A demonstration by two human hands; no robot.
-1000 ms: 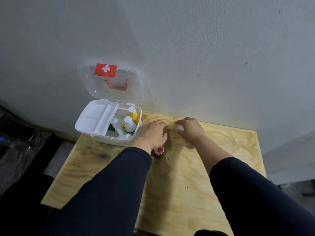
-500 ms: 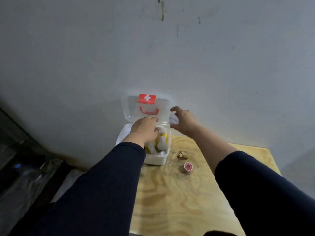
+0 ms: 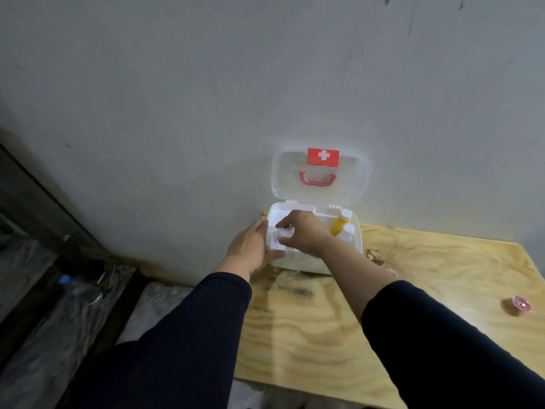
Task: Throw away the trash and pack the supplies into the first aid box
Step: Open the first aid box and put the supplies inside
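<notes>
The white first aid box (image 3: pixel 355 231) stands open against the wall, its clear lid (image 3: pixel 354 184) upright with a red cross label and red handle. Inside on the right are a yellow bottle (image 3: pixel 337 227) and a white bottle (image 3: pixel 348 231). My right hand (image 3: pixel 303 233) is over the box's left tray, fingers closed on a small white item (image 3: pixel 284 233). My left hand (image 3: pixel 252 249) grips the box's left outer side. A small pink round item (image 3: pixel 520 305) lies on the table at the right. A small brown scrap (image 3: pixel 373 255) lies beside the box.
The plywood table (image 3: pixel 324 320) ends just left of the box and at the near edge. Below on the left are a plastic-covered dark floor (image 3: pixel 35 335) and a bottle with a blue cap (image 3: pixel 64 279). A grey wall (image 3: pixel 265 84) rises behind the box.
My right hand carried the white item from beside the lid down into the box's left tray. My left hand moved from inside the box to its left side. The view shifted left.
</notes>
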